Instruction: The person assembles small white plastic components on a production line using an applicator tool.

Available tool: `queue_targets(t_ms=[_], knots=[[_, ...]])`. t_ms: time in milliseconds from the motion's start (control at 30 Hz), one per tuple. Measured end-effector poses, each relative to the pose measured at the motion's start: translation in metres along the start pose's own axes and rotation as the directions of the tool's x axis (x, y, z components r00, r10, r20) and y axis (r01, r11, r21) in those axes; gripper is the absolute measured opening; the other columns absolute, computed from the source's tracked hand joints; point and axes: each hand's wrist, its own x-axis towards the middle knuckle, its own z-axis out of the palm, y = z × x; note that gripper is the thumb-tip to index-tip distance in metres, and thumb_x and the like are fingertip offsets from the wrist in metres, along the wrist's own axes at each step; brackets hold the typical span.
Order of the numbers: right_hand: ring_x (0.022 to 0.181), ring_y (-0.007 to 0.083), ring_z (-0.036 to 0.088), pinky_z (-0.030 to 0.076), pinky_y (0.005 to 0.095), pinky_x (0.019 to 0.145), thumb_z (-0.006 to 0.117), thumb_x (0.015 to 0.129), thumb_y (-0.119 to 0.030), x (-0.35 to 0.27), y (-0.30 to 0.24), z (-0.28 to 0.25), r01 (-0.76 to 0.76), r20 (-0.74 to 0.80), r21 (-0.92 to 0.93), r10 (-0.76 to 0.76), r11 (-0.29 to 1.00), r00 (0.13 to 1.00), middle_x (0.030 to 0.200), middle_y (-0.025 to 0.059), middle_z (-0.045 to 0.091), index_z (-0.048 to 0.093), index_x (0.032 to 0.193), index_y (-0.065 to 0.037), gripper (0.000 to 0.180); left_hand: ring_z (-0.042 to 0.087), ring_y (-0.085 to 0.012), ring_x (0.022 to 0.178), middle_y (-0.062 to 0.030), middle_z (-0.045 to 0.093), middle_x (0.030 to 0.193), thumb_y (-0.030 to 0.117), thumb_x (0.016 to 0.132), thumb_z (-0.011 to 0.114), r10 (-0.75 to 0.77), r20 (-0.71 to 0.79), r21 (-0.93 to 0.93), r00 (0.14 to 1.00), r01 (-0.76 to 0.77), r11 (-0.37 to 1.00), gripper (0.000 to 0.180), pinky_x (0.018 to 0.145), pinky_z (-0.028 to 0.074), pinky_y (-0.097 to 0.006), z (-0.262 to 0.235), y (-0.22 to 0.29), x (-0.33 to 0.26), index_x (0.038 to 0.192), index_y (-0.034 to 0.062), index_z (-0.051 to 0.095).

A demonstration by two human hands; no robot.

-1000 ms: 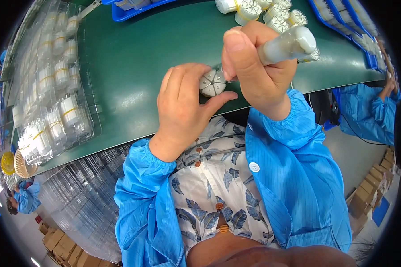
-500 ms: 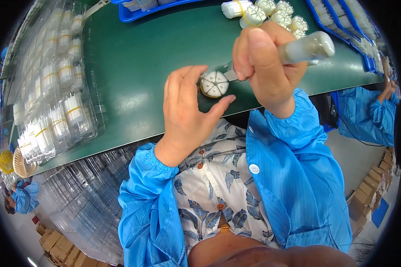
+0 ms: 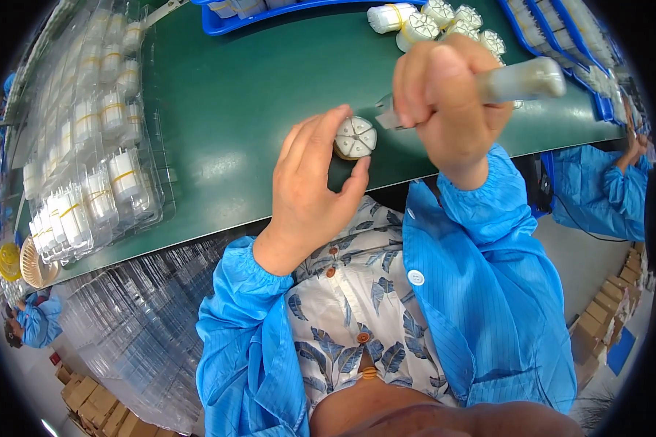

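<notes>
A round bundle of white wedge-shaped pieces stands on the green table with its segmented top facing up. My left hand curves around its left side, fingers at the far edge and thumb at the near edge. My right hand, just to the right, is closed on a hand tool with a pale rounded handle. The tool's flat metal end points down and left towards the bundle, apart from it and blurred by motion.
Several banded white bundles stand at the far right, near blue trays. Another blue tray lies at the far edge. Clear plastic trays with banded white bundles line the left. A co-worker's blue sleeve shows at right.
My left fingers and thumb have drawn in against the bundle. My right hand has moved slightly right with the tool, leaving a wider gap between its metal end and the bundle.
</notes>
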Motion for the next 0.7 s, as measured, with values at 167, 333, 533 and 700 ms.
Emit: queue_targets(t_ms=[167,333,533,700], knots=[[0.048,0.0069,0.040,0.030,0.0254,0.043,0.051,0.097,-0.006,0.002,0.004,0.000,0.027,0.087,-0.073,-0.020,0.997,0.996,0.057,0.0015,0.046,0.045,0.067,-0.006,0.031,0.059,-0.0285,0.090,-0.0137,0.059,0.106,0.007,0.064,0.086,-0.106,-0.056,0.029,0.993,0.108,0.994,0.058,0.076,0.050,-0.036,-0.002,0.007,0.000,0.114,-0.0001,0.058],[0.047,0.0101,0.042,0.033,0.0263,0.043,0.046,0.099,-0.008,0.003,0.014,0.000,0.075,0.236,-0.167,-0.035,0.983,0.971,0.057,0.0049,0.048,0.041,0.070,-0.007,0.030,0.059,-0.0224,0.083,-0.0116,0.061,0.104,0.006,0.065,0.087,-0.108,-0.052,0.056,0.993,0.111,0.992,0.052,0.069,0.051,-0.031,0.002,0.001,-0.003,0.109,0.0006,0.060],[0.046,0.0104,0.041,0.033,0.0261,0.044,0.045,0.099,-0.009,0.000,0.020,0.001,0.031,0.244,-0.156,0.008,0.987,0.970,0.056,0.0049,0.047,0.041,0.072,-0.006,0.028,0.061,-0.0241,0.086,-0.0123,0.062,0.103,0.003,0.067,0.085,-0.086,-0.047,0.017,0.995,0.086,0.996,0.051,0.072,0.052,-0.032,0.000,-0.001,-0.002,0.111,0.0007,0.060],[0.050,0.0077,0.039,0.030,0.0261,0.044,0.051,0.097,-0.008,0.007,0.008,0.001,-0.027,0.141,0.029,0.022,0.999,0.990,0.057,0.0010,0.044,0.044,0.068,-0.006,0.030,0.062,-0.0267,0.090,-0.0126,0.060,0.106,0.007,0.067,0.085,-0.115,-0.083,0.008,0.990,0.116,0.993,0.054,0.075,0.051,-0.033,-0.005,0.010,0.002,0.114,0.0016,0.059]])
